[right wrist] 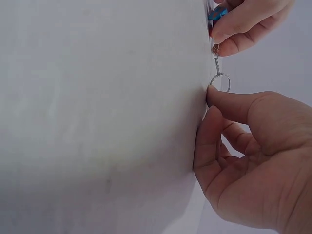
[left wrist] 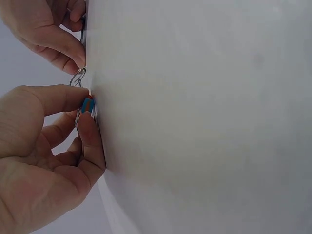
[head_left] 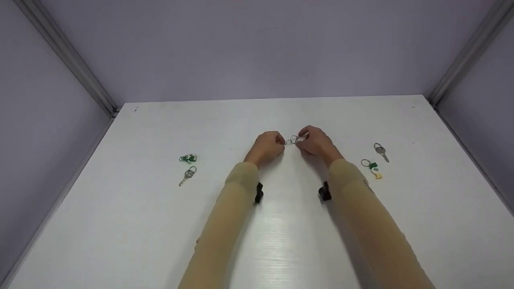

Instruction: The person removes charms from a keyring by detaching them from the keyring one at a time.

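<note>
- Fingers of left hand [head_left: 268, 147]: thumb and forefinger curled, pinching a small blue charm [left wrist: 87, 104] against the white table [head_left: 281, 224].
- Fingers of right hand [head_left: 317, 142]: curled, thumb and forefinger tips pinching the metal key ring [right wrist: 220, 81].
- Key ring: between the two hands at table centre, joined to the charm by a short chain [right wrist: 215, 57].
- Left of hands: green charm [head_left: 188, 158], ringed key [head_left: 187, 175].
- Right of hands: silver key [head_left: 380, 151], green-and-yellow keychain [head_left: 372, 168].
</note>
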